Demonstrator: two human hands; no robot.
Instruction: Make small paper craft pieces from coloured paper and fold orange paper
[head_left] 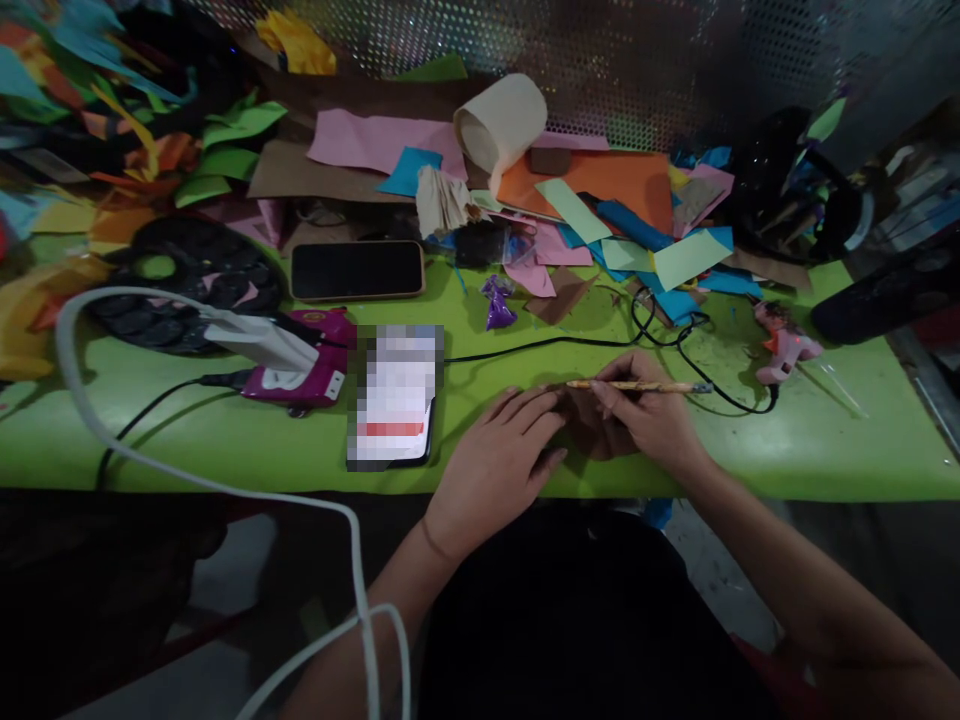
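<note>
My right hand [649,410] grips a pencil [652,386] between thumb and fingers. The pencil lies nearly level, its tip pointing left toward the fingers of my other hand. A piece of brown paper [592,430] lies on the green table under my hands, partly covered by them. My left hand [506,445] rests flat with its fingers stretched out at the paper's left side. Just left of that hand a phone with a lit, blurred screen [397,400] lies on the table.
A purple power strip [300,370] with a white plug and cable stands to the left. Behind are a dark phone [358,270], a black palette-like tray [187,280] and scattered coloured paper [585,190]. A pink glue gun [787,350] sits at the right, its black cord [547,342] crossing the green table [847,440].
</note>
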